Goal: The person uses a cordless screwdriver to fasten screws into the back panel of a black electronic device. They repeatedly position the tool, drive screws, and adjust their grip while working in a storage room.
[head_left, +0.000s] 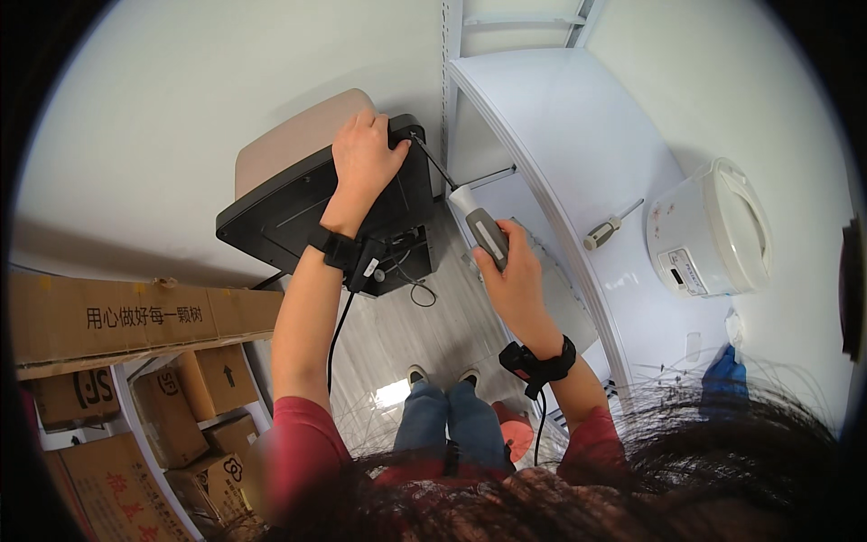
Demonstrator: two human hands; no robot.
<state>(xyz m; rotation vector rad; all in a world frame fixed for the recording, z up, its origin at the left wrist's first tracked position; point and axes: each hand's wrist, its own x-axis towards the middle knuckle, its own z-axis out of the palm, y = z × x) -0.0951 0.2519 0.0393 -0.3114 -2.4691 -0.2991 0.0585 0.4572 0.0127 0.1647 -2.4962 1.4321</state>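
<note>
My right hand (pixel 513 280) is wrapped round the grey and white handle of a screwdriver (pixel 489 237). Its long shaft slants up to the left, and the tip meets the right corner of a black panel (pixel 298 194). A beige padded part (pixel 293 140) lies against the panel's far side. My left hand (pixel 366 163) grips the panel's upper edge near that corner, fingers over the edge and thumb on the black face. Below the panel is a dark housing (pixel 411 257) with loose black cables. Whether a screw sits under the tip is too small to tell.
On the right, a white shelf (pixel 578 126) holds a second screwdriver (pixel 614 224) and a white rice cooker (pixel 709 230). Cardboard boxes (pixel 167 415) fill a rack at the lower left, under a long carton (pixel 144 318). A red stool (pixel 515 432) stands by my legs.
</note>
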